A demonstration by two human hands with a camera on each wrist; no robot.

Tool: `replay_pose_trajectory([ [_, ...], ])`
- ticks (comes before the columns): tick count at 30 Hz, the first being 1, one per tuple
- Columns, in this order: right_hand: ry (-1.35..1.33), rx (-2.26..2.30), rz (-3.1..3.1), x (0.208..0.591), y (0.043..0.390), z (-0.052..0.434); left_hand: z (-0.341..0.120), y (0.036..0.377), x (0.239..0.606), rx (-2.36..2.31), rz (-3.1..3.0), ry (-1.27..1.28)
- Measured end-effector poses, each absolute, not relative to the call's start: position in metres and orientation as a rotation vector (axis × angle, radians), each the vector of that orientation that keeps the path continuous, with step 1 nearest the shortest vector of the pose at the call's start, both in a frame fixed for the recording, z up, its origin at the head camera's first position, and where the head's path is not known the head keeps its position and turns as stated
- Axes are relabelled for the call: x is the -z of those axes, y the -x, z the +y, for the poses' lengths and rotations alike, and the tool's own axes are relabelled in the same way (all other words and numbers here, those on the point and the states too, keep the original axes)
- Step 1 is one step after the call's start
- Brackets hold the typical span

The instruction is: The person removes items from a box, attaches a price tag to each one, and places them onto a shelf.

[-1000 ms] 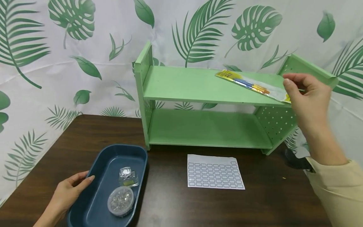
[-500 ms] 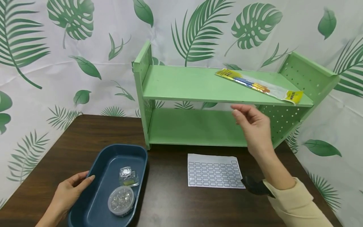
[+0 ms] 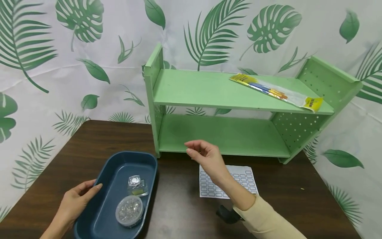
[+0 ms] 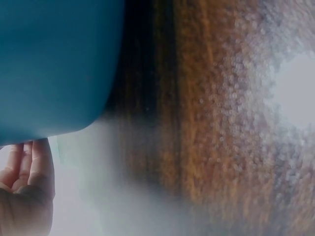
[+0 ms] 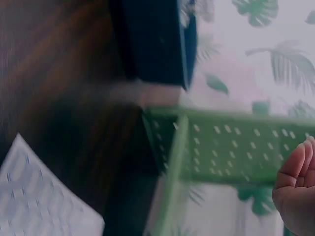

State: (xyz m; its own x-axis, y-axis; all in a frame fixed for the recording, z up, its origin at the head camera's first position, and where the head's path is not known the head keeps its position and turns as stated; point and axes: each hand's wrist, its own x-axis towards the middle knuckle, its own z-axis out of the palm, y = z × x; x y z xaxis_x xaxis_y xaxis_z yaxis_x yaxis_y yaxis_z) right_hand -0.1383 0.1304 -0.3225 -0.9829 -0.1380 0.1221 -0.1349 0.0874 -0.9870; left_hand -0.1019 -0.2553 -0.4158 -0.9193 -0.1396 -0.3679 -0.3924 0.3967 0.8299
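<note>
With the thumb over its left rim, my left hand (image 3: 78,198) pinches the dark blue tray (image 3: 102,212); in the left wrist view that hand's fingers (image 4: 40,164) touch the tray's edge from below. A round clear-lidded container (image 3: 129,210) of small clear pieces lies in the tray. Near it are two small clear square containers, one of them (image 3: 139,188) with something yellow-green inside. My right hand (image 3: 207,159) is in the air before the lower shelf, fingers loosely bent. Nothing shows between its thumb and fingertips. Below it lies a label sheet (image 3: 244,179), partly covered by the forearm.
A green two-tier shelf (image 3: 191,89) stands at the back of the dark wooden table (image 3: 176,212). On its upper board lies a clear packet of paintbrushes (image 3: 274,91), with one end over the front edge. A leaf-print cloth (image 3: 119,33) hangs behind.
My right hand has come away from the brush packet's right end and moved left and down, toward the tray. The packet stays on the shelf. My left hand keeps its hold on the tray.
</note>
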Motion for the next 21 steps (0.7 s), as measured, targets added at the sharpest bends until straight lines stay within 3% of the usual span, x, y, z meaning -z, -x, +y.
replay_pose_trajectory([
  [21,0.591,1.879,2.167,0.378,0.139,0.037,-0.252,0.1,0.416,-1.521,2.483,0.436],
])
